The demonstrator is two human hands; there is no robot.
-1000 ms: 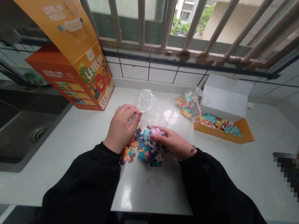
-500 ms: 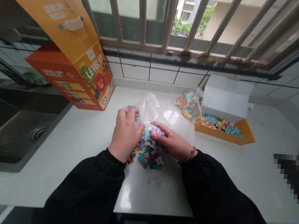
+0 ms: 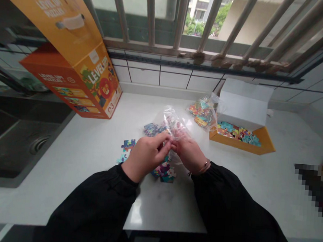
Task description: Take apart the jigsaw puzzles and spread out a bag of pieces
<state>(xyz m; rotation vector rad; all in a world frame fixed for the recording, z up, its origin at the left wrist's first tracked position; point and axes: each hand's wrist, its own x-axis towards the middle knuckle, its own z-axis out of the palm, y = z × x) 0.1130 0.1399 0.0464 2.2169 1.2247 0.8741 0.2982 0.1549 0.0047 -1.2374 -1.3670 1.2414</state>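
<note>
My left hand [image 3: 146,155] is closed, thumb and fingers pinching the edge of a clear plastic bag [image 3: 169,115]. My right hand [image 3: 188,148] meets it at the same edge, also closed on the bag. Some of its fingers show through the clear film; whether they are inside or behind it I cannot tell. Dark blue and purple jigsaw pieces [image 3: 153,129] show in or under the bag's left part. Below my hands lies a pile of colourful jigsaw pieces [image 3: 167,175], partly hidden by them. More loose pieces [image 3: 128,145] rest left of my left hand.
An orange puzzle box [image 3: 97,90] stands open at the back left, beside a dark sink [image 3: 14,139]. At the right, an open yellow box [image 3: 240,145] holds jigsaw pieces. A clear bag of pieces [image 3: 203,111] leans near it. Window bars rise behind the white counter [image 3: 168,214].
My hands have come together at the bag's edge. My right hand has left the pile, and my left has moved right and down, uncovering loose pieces at the left. The bag has shifted right.
</note>
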